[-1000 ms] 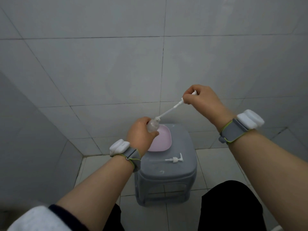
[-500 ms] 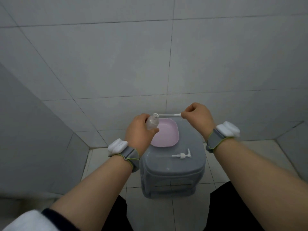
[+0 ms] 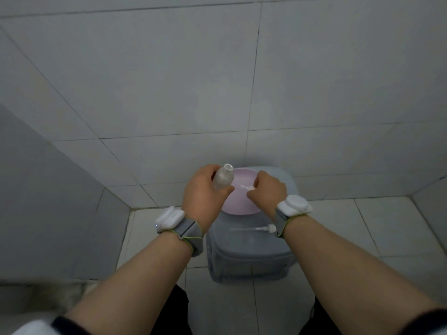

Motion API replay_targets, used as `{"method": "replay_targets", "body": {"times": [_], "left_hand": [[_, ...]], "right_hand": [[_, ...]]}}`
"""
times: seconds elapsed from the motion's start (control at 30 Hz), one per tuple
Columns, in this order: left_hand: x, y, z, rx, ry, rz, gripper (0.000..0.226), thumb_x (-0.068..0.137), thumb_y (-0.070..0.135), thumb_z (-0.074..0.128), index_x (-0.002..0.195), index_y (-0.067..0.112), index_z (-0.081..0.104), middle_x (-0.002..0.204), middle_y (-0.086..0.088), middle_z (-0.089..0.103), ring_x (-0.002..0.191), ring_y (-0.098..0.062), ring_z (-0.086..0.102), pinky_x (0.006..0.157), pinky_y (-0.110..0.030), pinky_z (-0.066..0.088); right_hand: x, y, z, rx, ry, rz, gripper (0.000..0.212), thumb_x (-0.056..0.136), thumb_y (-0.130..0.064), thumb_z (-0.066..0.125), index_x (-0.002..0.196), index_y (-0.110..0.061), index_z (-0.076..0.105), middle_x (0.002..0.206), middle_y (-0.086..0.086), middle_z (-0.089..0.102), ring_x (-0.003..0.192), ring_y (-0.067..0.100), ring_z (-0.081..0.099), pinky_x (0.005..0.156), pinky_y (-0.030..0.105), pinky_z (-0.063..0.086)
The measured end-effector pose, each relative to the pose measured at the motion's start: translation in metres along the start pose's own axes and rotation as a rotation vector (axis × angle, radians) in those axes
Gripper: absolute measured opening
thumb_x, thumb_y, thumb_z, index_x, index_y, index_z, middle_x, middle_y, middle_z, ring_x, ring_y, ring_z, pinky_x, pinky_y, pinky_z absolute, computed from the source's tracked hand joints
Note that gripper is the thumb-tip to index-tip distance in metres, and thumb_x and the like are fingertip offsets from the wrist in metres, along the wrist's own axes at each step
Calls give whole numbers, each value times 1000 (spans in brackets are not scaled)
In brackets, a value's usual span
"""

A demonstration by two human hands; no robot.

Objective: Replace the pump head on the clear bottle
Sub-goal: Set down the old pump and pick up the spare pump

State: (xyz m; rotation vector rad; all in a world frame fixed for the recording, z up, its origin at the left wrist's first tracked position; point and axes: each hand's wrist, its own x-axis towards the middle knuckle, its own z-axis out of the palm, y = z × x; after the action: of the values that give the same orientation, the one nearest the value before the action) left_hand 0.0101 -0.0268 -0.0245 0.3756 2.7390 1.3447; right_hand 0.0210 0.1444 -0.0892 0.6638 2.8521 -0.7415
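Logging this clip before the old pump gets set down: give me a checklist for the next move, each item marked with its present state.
1. Clear bottle held firmly in the left hand: ok.
2. Bottle neck free of any pump, mouth open: ok.
3. Removed pump in the right hand: ok, though only a blurred white bit shows.
4. Pink dish under the right hand has bare room: ok.
5. Replacement pump lying on the grey stool, within reach: ok.
6. Liquid in the bottle that could spill: cannot tell.
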Motion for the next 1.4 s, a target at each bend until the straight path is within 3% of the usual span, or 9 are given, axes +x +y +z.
{"method": "replay_targets", "body": {"times": [0.13,0.3,0.53,0.8,0.97,1.1,1.17,1.27,1.4], "left_hand": [[3,-1,2,-15,7,1,38,70,25,77,105,22,62,101,0,67,91,-17,63,82,-34,51],[4,-6,2,-22,4,-3,37,70,25,77,104,24,62,100,1,67,90,-15,63,80,-32,51],[2,-11,3,-43,9,-7,38,69,24,79,104,23,62,99,1,68,88,-15,63,79,-31,51],[-1,-13,3,-29,7,-9,39,69,25,79,104,22,62,101,-1,68,90,-18,63,82,-36,53],[-9,-14,6,-37,8,-6,37,69,24,78,103,23,63,98,1,68,88,-17,64,80,-33,52],[-14,-15,7,-42,0,-7,36,69,24,77,101,24,62,97,3,68,88,-16,64,80,-33,52],[-17,-13,7,-40,2,-2,35,69,24,77,100,26,62,95,5,66,87,-15,64,77,-29,50],[-19,-12,6,-25,6,5,37,69,25,78,102,26,62,96,5,67,86,-15,63,78,-28,49],[-20,-10,5,-15,5,8,37,69,26,78,102,26,62,95,7,65,86,-15,63,78,-29,49]], "right_hand": [[5,2,11,-94,-11,-52,26,78,-22,58,102,-14,53,99,9,66,95,31,59,77,35,32],[8,7,20,-256,-58,-121,29,81,-18,53,110,-12,53,103,10,65,101,31,55,86,38,35],[6,13,29,-361,-23,-189,18,88,-21,52,104,-13,52,100,10,66,101,30,54,84,37,31],[2,19,17,-246,10,-225,30,87,-25,54,114,-14,58,113,9,64,107,31,55,89,38,34],[-15,35,-2,-177,75,-186,19,78,-16,55,94,-14,65,100,10,69,98,32,59,86,36,34],[-29,52,-7,-191,-52,-180,15,75,-14,53,79,-24,64,94,5,72,97,30,62,89,36,36],[-34,59,-7,-210,-127,-191,14,75,-21,56,85,-25,65,96,1,72,99,27,61,88,34,36],[-41,67,-6,-271,-215,-218,31,73,-32,62,103,-26,64,105,-1,69,105,24,57,91,34,35],[-47,70,-2,-384,-217,-288,40,77,-35,62,115,-25,59,113,-1,67,110,24,54,93,35,35]]}}
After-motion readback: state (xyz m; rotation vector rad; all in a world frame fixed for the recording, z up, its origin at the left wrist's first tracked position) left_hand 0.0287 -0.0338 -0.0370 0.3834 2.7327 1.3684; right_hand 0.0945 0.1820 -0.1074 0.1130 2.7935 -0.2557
